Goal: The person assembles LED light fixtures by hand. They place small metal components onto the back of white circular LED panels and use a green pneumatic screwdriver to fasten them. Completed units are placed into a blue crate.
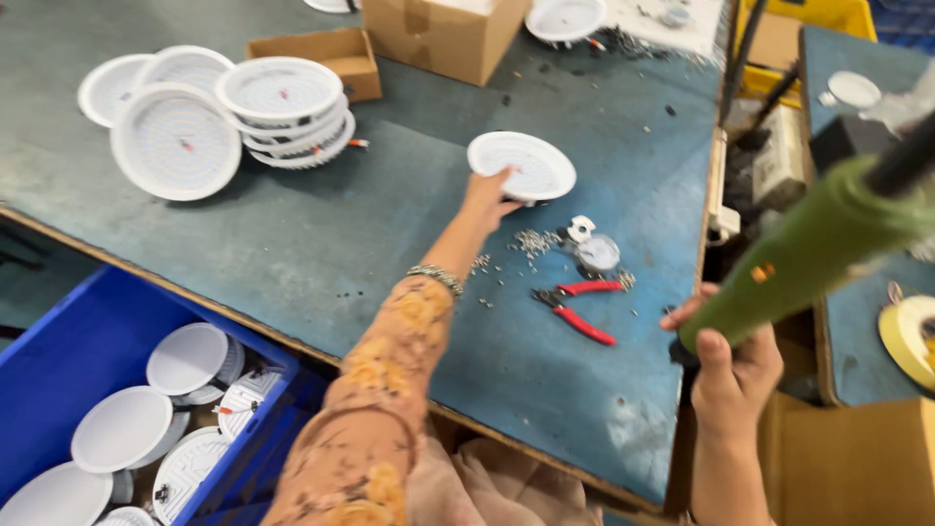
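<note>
My left hand [487, 198] reaches far over the blue-green table [321, 244] and grips the near rim of a round white lamp disc [523, 164] lying flat. My right hand [732, 362] is closed around a green electric screwdriver [818, 248] that slants up to the right, off the table's right edge. A pile of small screws [534, 242], a small white part [580, 228] and a little round clear dish [598, 253] lie just right of my left wrist. Red-handled pliers [577, 310] rest nearer to me.
Stacks of white lamp discs [282, 107] and a larger one [175, 141] sit at the table's far left. Cardboard boxes [443, 34] stand at the back. A blue crate [68, 360] of lamp discs is low on the left. A second bench [857, 331] with a tape roll [911, 336] is on the right.
</note>
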